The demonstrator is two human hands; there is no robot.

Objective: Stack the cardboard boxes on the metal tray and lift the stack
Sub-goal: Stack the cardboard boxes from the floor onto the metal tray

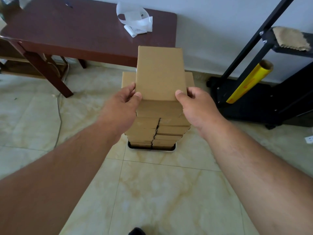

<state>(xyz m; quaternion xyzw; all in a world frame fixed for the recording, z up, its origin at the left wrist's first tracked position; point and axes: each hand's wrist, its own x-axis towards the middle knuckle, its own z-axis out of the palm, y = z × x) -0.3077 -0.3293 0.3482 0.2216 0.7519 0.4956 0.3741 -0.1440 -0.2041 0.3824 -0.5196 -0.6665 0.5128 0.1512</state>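
On top of the stack (156, 131) sits the top box (160, 73), and we hold it by its near corners: our left hand (122, 102) pinches the left edge, our right hand (196, 104) the right edge, each grip curled round cardboard, thumbs on the lid. Below, cardboard boxes rise in two columns from the metal tray (172, 148), whose rim shows at the near edge on the tiled floor (160, 192). Open floor lies toward us. Behind stands the brown counter (81, 31); to the right, a black rack (271, 102) with a yellow roll (249, 82).
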